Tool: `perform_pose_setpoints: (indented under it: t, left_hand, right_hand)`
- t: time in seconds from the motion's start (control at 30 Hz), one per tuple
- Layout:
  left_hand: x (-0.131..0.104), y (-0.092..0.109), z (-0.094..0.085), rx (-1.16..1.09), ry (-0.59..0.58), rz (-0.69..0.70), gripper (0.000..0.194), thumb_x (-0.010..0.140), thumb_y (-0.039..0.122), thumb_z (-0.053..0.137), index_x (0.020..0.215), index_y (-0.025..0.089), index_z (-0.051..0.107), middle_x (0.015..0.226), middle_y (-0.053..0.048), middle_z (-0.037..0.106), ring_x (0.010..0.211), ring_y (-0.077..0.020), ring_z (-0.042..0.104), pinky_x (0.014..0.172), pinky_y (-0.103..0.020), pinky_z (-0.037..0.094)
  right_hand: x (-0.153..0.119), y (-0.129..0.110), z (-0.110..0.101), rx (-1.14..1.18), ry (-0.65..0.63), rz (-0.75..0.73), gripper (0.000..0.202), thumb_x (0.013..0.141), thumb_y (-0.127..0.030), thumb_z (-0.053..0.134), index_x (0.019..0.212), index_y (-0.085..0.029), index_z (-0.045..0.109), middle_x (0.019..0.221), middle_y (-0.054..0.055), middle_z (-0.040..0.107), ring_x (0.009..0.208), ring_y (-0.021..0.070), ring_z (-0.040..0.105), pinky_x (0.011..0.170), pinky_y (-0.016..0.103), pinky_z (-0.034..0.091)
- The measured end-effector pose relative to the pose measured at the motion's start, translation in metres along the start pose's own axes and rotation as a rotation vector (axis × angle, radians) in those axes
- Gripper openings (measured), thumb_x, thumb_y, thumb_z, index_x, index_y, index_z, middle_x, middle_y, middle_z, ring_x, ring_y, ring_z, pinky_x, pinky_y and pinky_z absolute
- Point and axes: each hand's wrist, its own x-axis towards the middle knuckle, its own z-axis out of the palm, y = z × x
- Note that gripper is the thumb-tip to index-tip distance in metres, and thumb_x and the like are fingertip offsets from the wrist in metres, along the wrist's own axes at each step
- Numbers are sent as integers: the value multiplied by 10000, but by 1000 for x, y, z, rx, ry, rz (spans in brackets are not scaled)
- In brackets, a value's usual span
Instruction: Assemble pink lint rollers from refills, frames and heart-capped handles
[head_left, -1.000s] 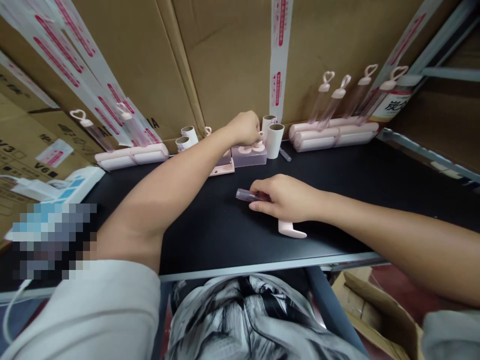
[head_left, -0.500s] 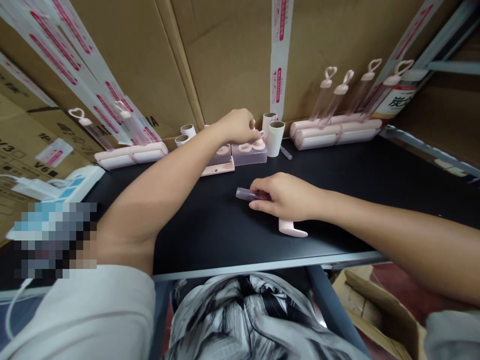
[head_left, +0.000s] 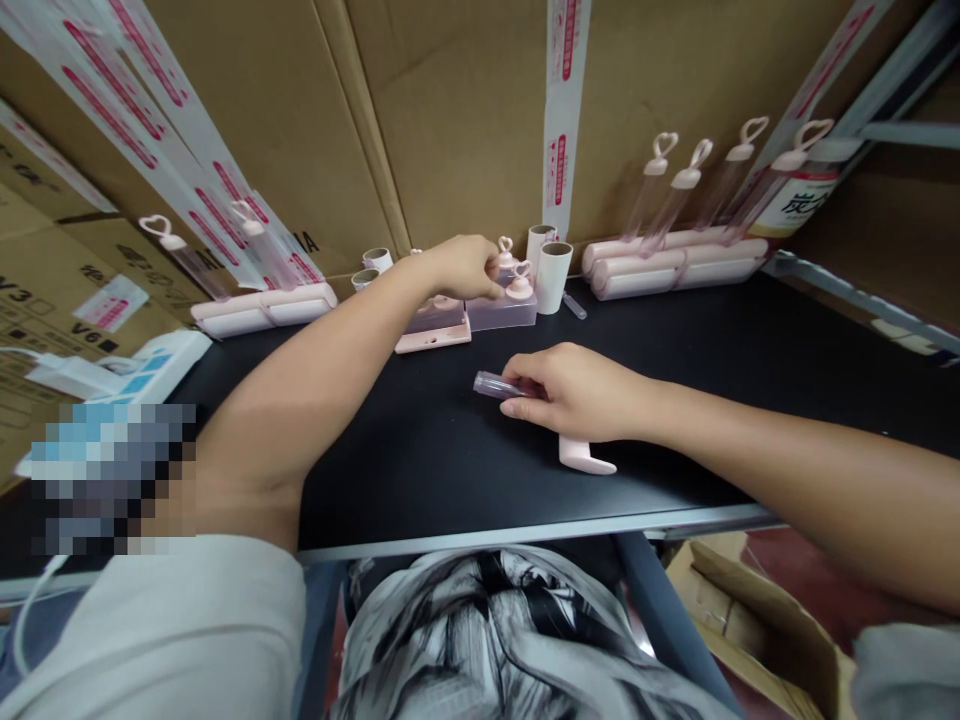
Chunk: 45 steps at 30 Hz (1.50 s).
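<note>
At the far left, brown cardboard cartons (head_left: 52, 265), and on the black desk (head_left: 397, 440) a white power strip (head_left: 163, 362) above a pixelated patch. Next, toward the back, a pink-and-white holder (head_left: 262, 312) with two heart-topped tubes (head_left: 174, 243) slanting up; impossible to tell whether out of it or from behind. Then two open-topped white cylinders (head_left: 377, 261), partly hidden by the left forearm. Below the left wrist, a flat pink strip (head_left: 433, 339) with a small hole, lying on the desk.

With the left hand (head_left: 474, 268), reaching in over a lilac box (head_left: 502, 316), fingers bent just beside the pink heart-looped caps (head_left: 519, 286) on top; fingertips partly hidden, so impossible to tell whether pinching anything. In the right hand (head_left: 562, 385), well apart from the left and nearer the front edge, clamped around a purplish clear tube (head_left: 490, 386), one end pointing left. Just below that palm, partly covered, a bent pink piece (head_left: 585, 459).

Beside the lilac box, two taller white cylinders (head_left: 555, 280), with a small clear tube (head_left: 575, 306) lying close by. Farther right, a pair of pink holders (head_left: 679, 277), four slanting capped tubes (head_left: 652, 190), and a labelled jar (head_left: 799, 203) behind.
</note>
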Motion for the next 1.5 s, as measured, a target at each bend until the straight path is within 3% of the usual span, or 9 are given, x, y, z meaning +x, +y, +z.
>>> perform_pose_setpoints:
  t: [0.2,0.37,0.57,0.7,0.8,0.87,1.07,1.3,1.5]
  left_hand:
    - [-39,10,-15,-174,409,18,143,903,244,637,982,209,751,1013,-102,776,962,-262,662,907,-396,511]
    - [-109,13,6,-475,382,49,194,914,225,561,1059,190,687,972,-74,758,932,-223,684,899,-377,556]
    - [-170,25,60,-914,79,177,486,799,322,788,1236,181,631,1250,-121,750,1175,-271,727,981,-386,587]
    - [-178,41,58,-1119,175,42,476,863,510,834,1143,197,610,933,-39,733,845,-200,734,810,-353,617]
    - [-181,39,48,-1191,125,-65,621,715,564,966,1053,211,582,808,16,674,718,-187,719,657,-305,586]
    - [-184,36,45,-1244,83,-104,720,628,568,1018,1074,212,579,795,34,656,683,-183,709,640,-314,595]
    - [-200,51,46,-980,172,-54,567,652,524,1018,962,199,673,835,11,652,779,-181,629,690,-305,539]
    - [-212,55,28,-1315,-239,66,428,885,471,889,1167,211,700,1025,-84,783,865,-225,779,801,-379,655]
    - [-207,51,40,-1492,-301,19,543,908,625,851,1178,208,633,960,-88,812,835,-229,819,809,-376,667]
  right_hand:
    - [-6,5,-7,280,430,-13,310,950,-490,771,941,-206,646,813,16,684,732,182,611,715,322,452]
    - [-4,2,-10,646,603,73,465,862,-648,867,970,-253,646,671,5,625,665,233,648,637,376,539]
    - [5,-12,8,1187,520,68,532,789,-671,922,905,-255,613,764,5,745,641,206,721,627,370,644]
    - [5,-14,14,1409,236,41,518,815,-654,902,1014,-214,716,898,50,826,769,216,808,787,388,696]
    - [4,-1,11,1310,113,54,531,833,-637,887,1110,-200,768,921,69,837,805,246,821,765,392,687]
    - [4,9,9,1045,121,-7,495,848,-578,901,1131,-188,786,944,74,838,840,249,811,787,382,664]
    - [1,10,12,235,139,-352,430,1095,-553,606,1275,-185,734,1236,157,804,1090,280,740,995,417,560]
    - [2,10,19,153,182,-578,430,1176,-535,398,1195,-188,652,1158,138,756,1009,232,668,970,375,521]
    - [2,12,19,131,200,-581,434,1180,-544,360,1153,-196,619,1093,121,735,964,227,655,910,350,511]
